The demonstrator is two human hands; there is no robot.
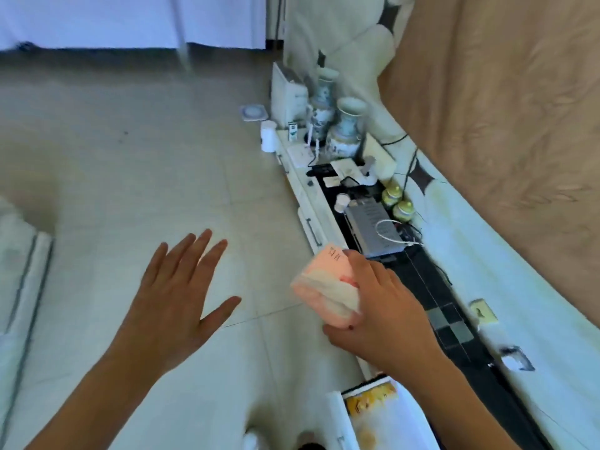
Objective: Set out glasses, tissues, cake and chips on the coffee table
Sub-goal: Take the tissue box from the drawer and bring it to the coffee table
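The right hand point(383, 303) covers the near side of the pink tissue pack point(324, 287), and the print on the pack's top is too blurred to read. At the bottom edge of the frame, an open drawer point(373, 414) is cut off, its yellow contents unclear. Small items on the long low cabinet point(311, 203) at centre right blur together. Both forearms run out of the frame.

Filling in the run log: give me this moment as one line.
left hand: open, empty, over floor | right hand: holds tissue pack | place: beside low cabinet | coffee table: not seen
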